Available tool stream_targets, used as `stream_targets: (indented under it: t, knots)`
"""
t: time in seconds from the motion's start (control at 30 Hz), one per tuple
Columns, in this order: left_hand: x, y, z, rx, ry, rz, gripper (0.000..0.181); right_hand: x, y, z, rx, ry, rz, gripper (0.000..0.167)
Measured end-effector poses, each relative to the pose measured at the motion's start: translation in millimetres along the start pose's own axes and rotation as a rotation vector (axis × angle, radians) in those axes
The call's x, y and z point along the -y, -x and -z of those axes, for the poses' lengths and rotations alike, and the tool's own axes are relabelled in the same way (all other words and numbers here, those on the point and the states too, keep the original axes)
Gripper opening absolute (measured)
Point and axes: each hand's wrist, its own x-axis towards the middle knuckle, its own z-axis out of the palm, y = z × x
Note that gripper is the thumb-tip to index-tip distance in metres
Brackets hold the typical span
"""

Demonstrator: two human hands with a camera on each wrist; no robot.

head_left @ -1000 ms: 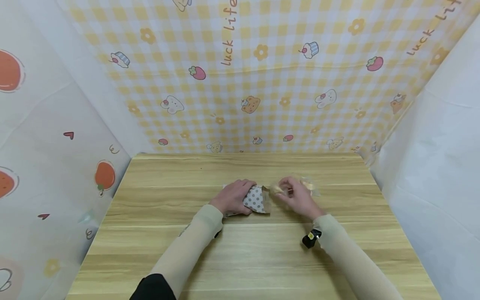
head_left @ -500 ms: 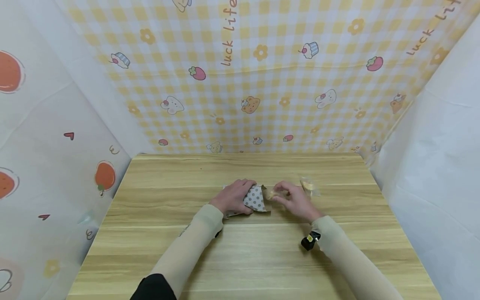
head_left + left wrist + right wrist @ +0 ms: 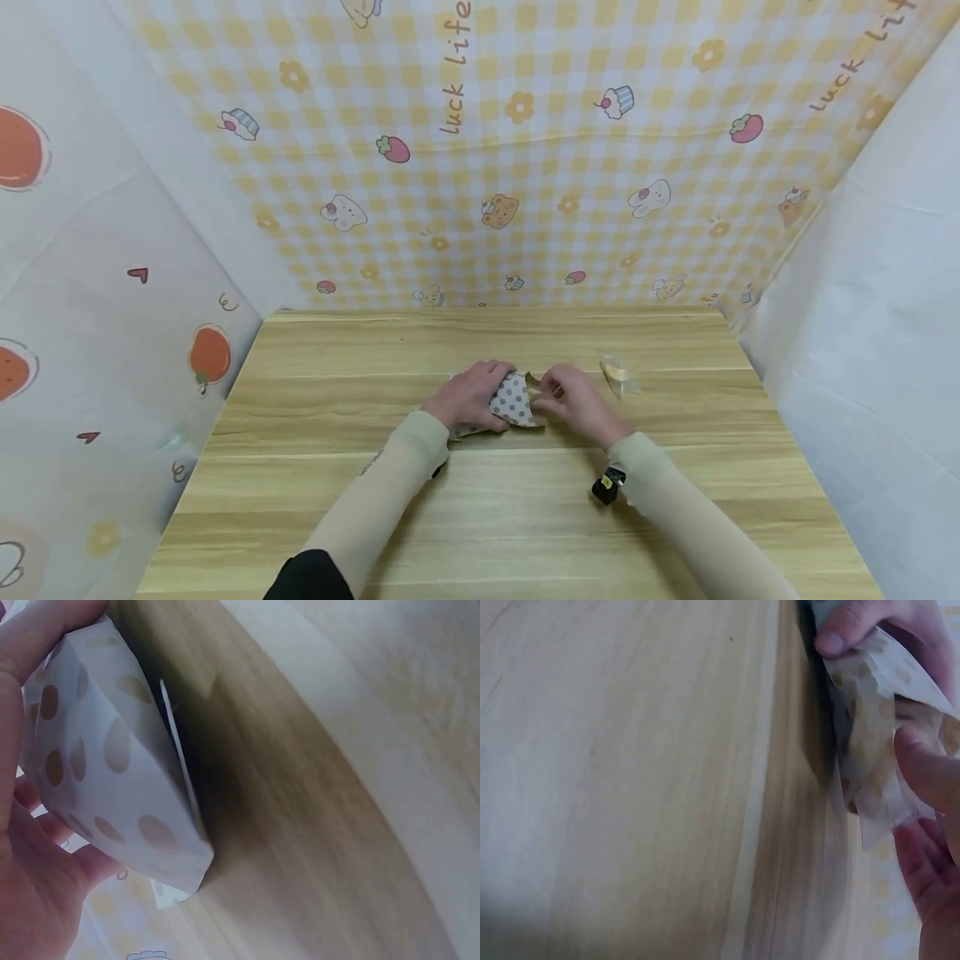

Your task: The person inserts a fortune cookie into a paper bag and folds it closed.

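Observation:
A white paper bag with grey dots (image 3: 512, 402) lies on its side on the wooden table, its mouth toward the right. My left hand (image 3: 472, 395) grips it from above, thumb on the near side and fingers on the far side; the left wrist view shows the dotted bag (image 3: 112, 750) between them. At the bag's mouth, my right hand (image 3: 581, 403) pinches a small clear-wrapped snack, partly inside the opening. In the right wrist view the right thumb (image 3: 926, 769) lies against the clear wrapper (image 3: 885, 814). Most of the snack is hidden by the bag and fingers.
Another small clear-wrapped yellowish snack (image 3: 618, 375) lies on the table beyond my right hand. The wooden tabletop (image 3: 495, 525) ends at a yellow checked cloth backdrop (image 3: 525, 242). White hangings stand at the left and right.
My right hand has moved left with the wrapped snack, from beside the other wrapped one to the bag's mouth. The left hand keeps its grip on the bag, almost unmoved.

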Motion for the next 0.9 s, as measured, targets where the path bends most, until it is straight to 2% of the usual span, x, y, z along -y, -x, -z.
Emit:
stream_targets:
  t: [0.17,0.3,0.5,0.73,0.9]
  knots:
    - [-1.2,-1.2,-2.8,0.011,-0.014,0.0,0.095,6.1,-1.5,-5.6,0.027,0.156,-0.048,0.022]
    - [-2.5,-1.0,-3.8,0.012,-0.032,0.008,0.096,10.1,-2.8,-7.8,0.046,0.169,-0.089,0.019]
    - [-4.7,-1.7,-4.1,0.01,-0.035,0.007,0.097,14.3,-6.1,-10.6,0.028,0.081,-0.111,0.017]
    - [-7.9,-2.9,-2.0,0.023,-0.025,-0.004,0.098,17.7,-9.7,-14.7,-0.037,-0.031,-0.154,0.019]
    - [-7.9,-3.5,-3.1,0.025,-0.036,-0.011,0.096,14.6,-9.6,-15.9,-0.018,-0.123,-0.193,0.007]
